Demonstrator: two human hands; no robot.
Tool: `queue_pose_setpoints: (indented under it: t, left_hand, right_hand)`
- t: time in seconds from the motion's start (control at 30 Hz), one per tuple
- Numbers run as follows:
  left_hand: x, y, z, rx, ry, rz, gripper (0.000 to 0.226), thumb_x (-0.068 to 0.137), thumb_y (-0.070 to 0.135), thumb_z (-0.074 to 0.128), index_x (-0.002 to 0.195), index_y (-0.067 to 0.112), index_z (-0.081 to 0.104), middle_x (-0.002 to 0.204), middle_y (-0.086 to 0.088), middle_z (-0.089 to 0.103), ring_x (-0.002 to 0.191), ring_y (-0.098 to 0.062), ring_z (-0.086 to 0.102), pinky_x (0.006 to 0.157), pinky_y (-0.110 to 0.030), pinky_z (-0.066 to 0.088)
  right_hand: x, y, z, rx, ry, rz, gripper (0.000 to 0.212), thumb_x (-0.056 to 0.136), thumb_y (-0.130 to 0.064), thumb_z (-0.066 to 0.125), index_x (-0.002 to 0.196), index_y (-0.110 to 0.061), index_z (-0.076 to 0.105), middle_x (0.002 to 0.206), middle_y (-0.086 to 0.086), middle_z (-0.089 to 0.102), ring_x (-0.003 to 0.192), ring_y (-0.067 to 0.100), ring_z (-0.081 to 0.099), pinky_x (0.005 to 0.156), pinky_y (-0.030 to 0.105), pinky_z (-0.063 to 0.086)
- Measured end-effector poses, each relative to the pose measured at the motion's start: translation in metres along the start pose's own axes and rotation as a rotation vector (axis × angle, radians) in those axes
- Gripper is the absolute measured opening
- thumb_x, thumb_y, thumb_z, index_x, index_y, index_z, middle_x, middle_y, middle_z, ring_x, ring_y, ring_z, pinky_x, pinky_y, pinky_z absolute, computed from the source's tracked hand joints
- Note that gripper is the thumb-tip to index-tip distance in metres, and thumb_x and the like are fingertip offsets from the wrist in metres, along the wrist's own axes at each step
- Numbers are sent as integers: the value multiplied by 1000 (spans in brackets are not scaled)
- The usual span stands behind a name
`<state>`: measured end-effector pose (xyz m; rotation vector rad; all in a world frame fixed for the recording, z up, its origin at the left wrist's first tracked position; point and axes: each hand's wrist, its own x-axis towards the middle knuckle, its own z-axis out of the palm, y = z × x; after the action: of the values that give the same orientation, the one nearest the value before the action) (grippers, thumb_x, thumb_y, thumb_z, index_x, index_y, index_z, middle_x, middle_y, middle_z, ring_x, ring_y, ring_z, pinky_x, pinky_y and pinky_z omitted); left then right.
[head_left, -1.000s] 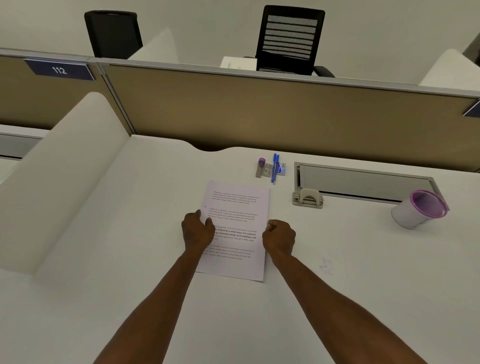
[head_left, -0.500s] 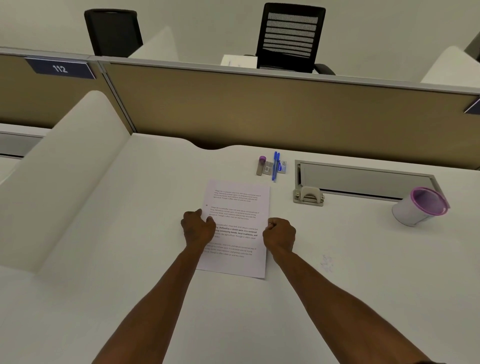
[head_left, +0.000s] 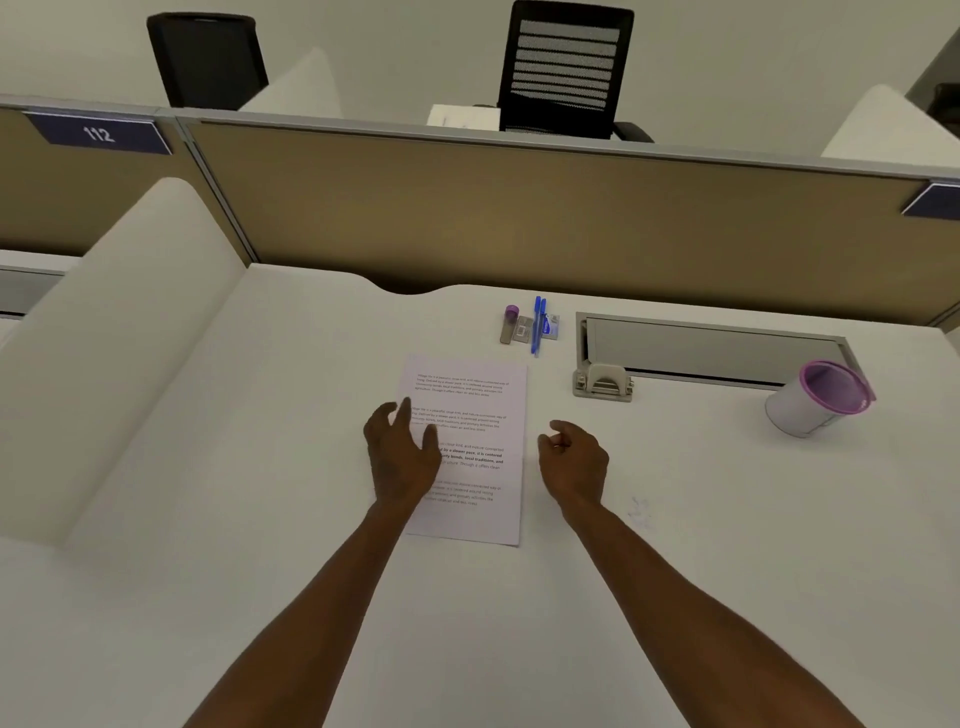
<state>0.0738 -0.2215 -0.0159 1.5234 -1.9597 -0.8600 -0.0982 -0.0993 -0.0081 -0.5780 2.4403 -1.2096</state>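
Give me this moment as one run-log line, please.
left hand: open over sheet left edge | right hand: loosely curled beside sheet, empty | pen: untouched

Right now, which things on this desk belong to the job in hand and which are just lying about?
In hand: printed sheet, left hand over its left edge, right hand beside its right edge.
Lying about: blue pens, purple-capped tube, hole punch, purple-rimmed cup.

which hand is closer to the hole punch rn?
Right. The right hand is just this side of the hole punch, off the printed sheet's right edge; the left hand is over the sheet's left edge, farther away.
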Motion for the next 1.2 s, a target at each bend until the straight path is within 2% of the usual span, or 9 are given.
queue_pose_setpoints:
  t: [0.2, 0.3, 0.4, 0.5, 0.6, 0.73, 0.93, 1.07, 1.2]
  left_hand:
    - [-53, 38, 30, -50, -73, 285, 60, 91, 21, 68, 147, 10, 47, 151, -13, 43, 149, -30, 25, 120, -42, 27]
    - [-84, 58, 45, -82, -128, 406, 58, 91, 23, 68, 145, 15, 50, 149, -7, 46, 147, -24, 30, 120, -34, 26]
    - [-113, 71, 63, -101, -226, 474, 56, 93, 26, 65, 146, 20, 49, 148, 0, 47, 146, -16, 31, 116, -16, 19]
    - [-135, 76, 83, -58, -351, 497, 56, 95, 28, 60, 149, 20, 45, 153, 1, 44, 149, -14, 28, 116, -17, 21]
    - [-149, 78, 102, 14, -458, 498, 58, 100, 29, 53, 154, 18, 35, 160, -2, 35, 152, -16, 23, 121, -24, 19]
    - [-160, 79, 119, 141, -531, 521, 60, 103, 30, 45, 157, 13, 24, 165, -6, 23, 155, -18, 15, 125, -28, 15]
    - [-182, 82, 137, 259, -510, 500, 61, 106, 32, 34, 158, 7, 15, 167, -11, 9, 156, -24, 2, 123, -28, -5]
    - [-195, 88, 144, 227, -524, 483, 59, 106, 29, 33, 158, 8, 13, 167, -6, 8, 156, -18, 2, 123, -24, -6]
    - [-199, 92, 139, 38, -449, 386, 55, 104, 16, 43, 156, 10, 26, 164, -1, 24, 153, -13, 21, 120, -14, 9]
  right_hand:
    - [-4, 20, -65, 129, 123, -16, 14, 89, -16, 63, 99, -17, 73, 90, 1, 73, 80, 16, 68, 80, 30, 56]
    - [-3, 38, -103, 207, 188, 52, 19, 88, -10, 58, 93, -18, 74, 86, 0, 73, 80, 19, 69, 80, 35, 57]
    - [-4, 61, -136, 89, 171, 58, 22, 89, -6, 57, 96, -17, 74, 93, 1, 74, 87, 17, 69, 85, 32, 55]
    - [-5, 83, -155, -140, 28, -30, 27, 90, -2, 54, 104, -14, 73, 106, 0, 71, 94, 14, 66, 86, 22, 47]
    - [-5, 99, -162, -300, -72, -187, 34, 88, 6, 49, 110, -8, 70, 113, 9, 69, 104, 23, 64, 95, 30, 47]
    - [6, 110, -156, -503, -220, -283, 39, 91, 0, 47, 127, -7, 61, 127, 12, 60, 118, 27, 56, 103, 32, 41]
    - [6, 110, -135, -730, -294, -394, 49, 83, -1, 51, 132, -7, 52, 132, 11, 49, 118, 27, 46, 93, 34, 49]
    - [-12, 125, -129, -692, -334, -546, 47, 78, -8, 62, 125, -6, 54, 125, 10, 54, 112, 28, 49, 88, 36, 49]
    - [-13, 140, -133, -476, -261, -460, 46, 86, -1, 49, 131, -9, 55, 128, 6, 56, 117, 22, 50, 96, 26, 43]
